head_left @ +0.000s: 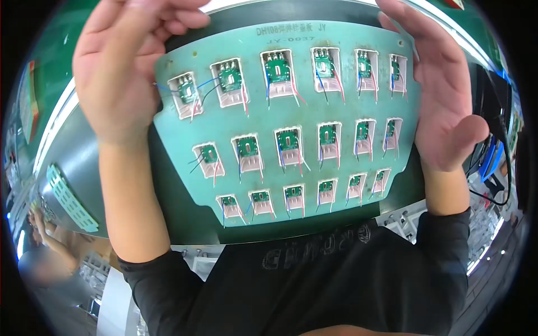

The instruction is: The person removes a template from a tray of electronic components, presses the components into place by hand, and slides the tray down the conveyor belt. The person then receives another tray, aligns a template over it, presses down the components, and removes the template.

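1. The right hand (445,89) is open, palm turned toward the wearer, thumb spread outward away from the plate; its inner side lies along the plate's right edge, and light contact there cannot be told from none. The left hand (120,73) is at the upper left edge, fingers partly bent over the top corner; whether it grips or only rests there, I cannot tell.
2. The worktop (87,145) is dark and shows around the plate, behind the forearms.
3. The pale green plate (210,126) lies between the two hands, above the dark surface; whether it is resting or raised is unclear. Lettering (290,31) near its top edge includes "JY-0037".
4. A smaller slotted plate (73,199) lies on the worktop to the left, well apart from the hands.
5. Pale housings (280,89) sit in the plate's cut-outs, in three rows of six.
6. A green circuit board (277,70) shows in the upper part of a housing, with similar ones in the others.
7. Thin wires (207,84), red, blue, white and dark, trail from the boards, many hanging past the housing rims.
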{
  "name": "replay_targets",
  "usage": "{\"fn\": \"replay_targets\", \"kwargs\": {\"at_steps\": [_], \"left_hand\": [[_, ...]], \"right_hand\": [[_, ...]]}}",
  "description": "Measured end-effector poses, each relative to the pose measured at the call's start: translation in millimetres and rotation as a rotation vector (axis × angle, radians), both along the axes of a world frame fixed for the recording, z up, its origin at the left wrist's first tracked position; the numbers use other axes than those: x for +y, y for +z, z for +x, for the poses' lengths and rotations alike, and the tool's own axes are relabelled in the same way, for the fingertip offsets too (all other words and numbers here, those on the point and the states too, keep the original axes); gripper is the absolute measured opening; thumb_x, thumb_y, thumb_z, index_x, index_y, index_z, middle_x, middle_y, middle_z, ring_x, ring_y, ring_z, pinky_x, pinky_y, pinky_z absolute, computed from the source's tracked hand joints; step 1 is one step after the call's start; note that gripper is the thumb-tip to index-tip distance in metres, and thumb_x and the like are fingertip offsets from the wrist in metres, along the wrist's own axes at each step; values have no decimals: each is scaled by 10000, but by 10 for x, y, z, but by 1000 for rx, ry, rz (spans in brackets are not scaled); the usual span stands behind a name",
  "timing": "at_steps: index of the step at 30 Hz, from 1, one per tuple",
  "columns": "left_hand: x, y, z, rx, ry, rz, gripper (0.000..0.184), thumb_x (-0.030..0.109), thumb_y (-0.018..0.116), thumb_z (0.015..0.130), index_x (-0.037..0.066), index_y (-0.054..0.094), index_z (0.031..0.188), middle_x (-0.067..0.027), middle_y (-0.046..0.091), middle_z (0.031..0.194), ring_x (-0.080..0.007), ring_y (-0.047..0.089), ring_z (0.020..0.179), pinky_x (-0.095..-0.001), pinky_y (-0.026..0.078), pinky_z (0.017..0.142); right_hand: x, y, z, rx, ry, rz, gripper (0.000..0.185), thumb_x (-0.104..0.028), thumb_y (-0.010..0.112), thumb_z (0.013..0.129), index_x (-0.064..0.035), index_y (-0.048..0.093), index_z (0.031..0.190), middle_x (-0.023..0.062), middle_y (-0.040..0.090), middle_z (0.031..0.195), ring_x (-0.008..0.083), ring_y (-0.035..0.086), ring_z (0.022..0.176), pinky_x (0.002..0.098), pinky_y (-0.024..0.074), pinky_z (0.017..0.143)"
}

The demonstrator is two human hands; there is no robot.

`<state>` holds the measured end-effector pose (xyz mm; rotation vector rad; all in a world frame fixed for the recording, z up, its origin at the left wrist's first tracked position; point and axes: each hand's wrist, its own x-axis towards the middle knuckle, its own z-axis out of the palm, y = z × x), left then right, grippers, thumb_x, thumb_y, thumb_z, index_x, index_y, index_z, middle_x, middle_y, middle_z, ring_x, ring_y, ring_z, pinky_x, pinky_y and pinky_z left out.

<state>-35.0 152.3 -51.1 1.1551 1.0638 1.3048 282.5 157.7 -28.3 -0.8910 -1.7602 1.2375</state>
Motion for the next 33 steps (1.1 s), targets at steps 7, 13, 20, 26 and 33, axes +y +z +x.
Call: {"fn": "replay_targets", "kwargs": {"at_steps": [7, 13, 20, 26, 33], "left_hand": [[22, -42, -138, -172, -68, 9, 521, 207, 370, 1068, -177, 402, 1419, -270, 608, 1253, -249, 608, 1051, -341, 464, 1003], [-18, -32, 96, -152, -81, 142, 364, 200, 435, 1059, -106, 541, 1226, -147, 639, 929, -154, 592, 794, -251, 461, 751], [-29, -72, 179, -53, 70, 106, 329, 205, 508, 1038, -78, 592, 1182, -145, 706, 779, -122, 618, 621, -215, 497, 600], [-34, -62, 231, -63, -24, 162, 380, 236, 491, 1033, -102, 581, 1179, -219, 740, 839, -157, 674, 648, -242, 528, 602], [53, -191, 24, -335, -250, 224, 540, 307, 341, 1058, -176, 501, 1238, -260, 717, 848, -236, 719, 695, -291, 589, 612]], "right_hand": [[132, -112, 315, -76, 139, -48, 915, -729, 309, 1001, 76, 463, 1407, 320, 521, 1423, 361, 498, 1352, 459, 339, 1166], [129, -88, 240, -44, 159, -43, 904, -703, 353, 998, 87, 444, 1427, 326, 507, 1438, 368, 484, 1372, 456, 330, 1177], [126, -44, 210, 56, 201, -47, 897, -673, 404, 995, 99, 423, 1451, 332, 490, 1456, 376, 467, 1396, 453, 319, 1189], [95, -74, 309, -187, 12, -43, 906, -683, 385, 996, 100, 422, 1451, 328, 486, 1459, 380, 460, 1400, 461, 314, 1192], [63, -85, 262, -40, -16, -114, 914, -704, 348, 994, 84, 433, 1449, 311, 496, 1451, 381, 462, 1393, 469, 325, 1187]]}}
